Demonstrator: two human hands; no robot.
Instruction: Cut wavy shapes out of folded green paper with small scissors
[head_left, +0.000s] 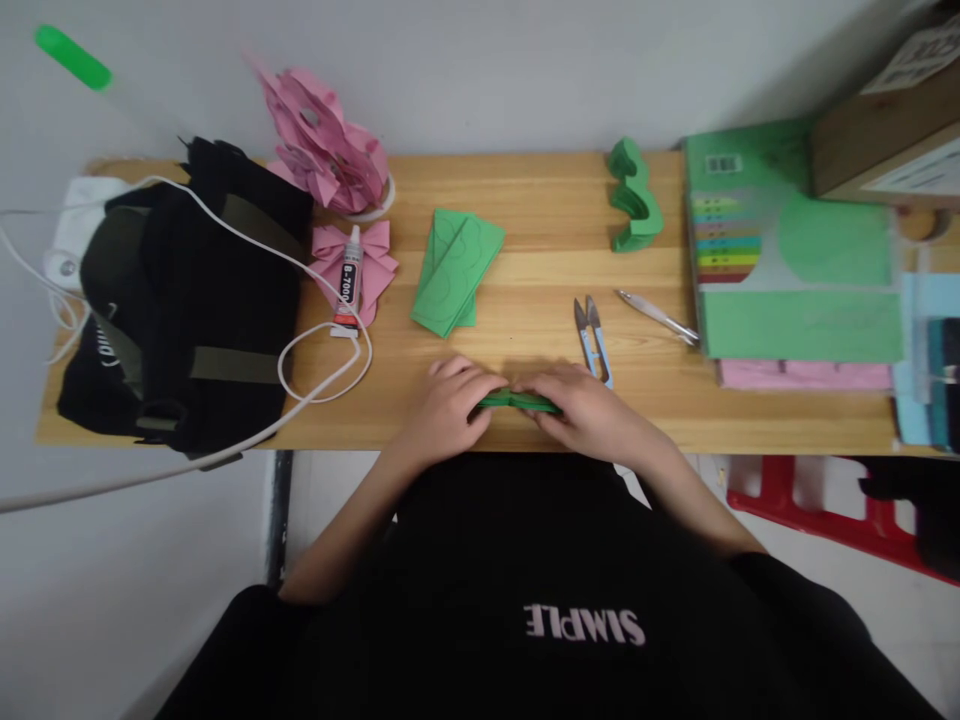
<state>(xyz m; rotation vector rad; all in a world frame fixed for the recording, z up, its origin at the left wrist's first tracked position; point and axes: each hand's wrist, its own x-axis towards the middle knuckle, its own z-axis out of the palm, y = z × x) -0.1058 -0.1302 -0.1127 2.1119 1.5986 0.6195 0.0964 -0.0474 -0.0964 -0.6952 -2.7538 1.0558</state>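
Observation:
Between my two hands, close to the front edge of the table, is a narrow piece of folded green paper (517,400). My left hand (454,400) pinches its left end, and my right hand (574,400) grips the right end. Just beyond my left hand lie folded green paper pieces (457,270) with curved outlines drawn on them. Blue-handled thread snips (594,340) rest beside my right hand, blades pointing away. A pen (658,317) lies to their right. Farther back stands a stack of wavy green paper cut-outs (636,195).
At left, a black bag (195,290) lies with a white cable (247,240) looping over it. A glue tube (348,285) sits on a pink paper bow (379,250), near pink paper flowers (330,140). At right are a green paper pack (802,320) and a cardboard box (889,130).

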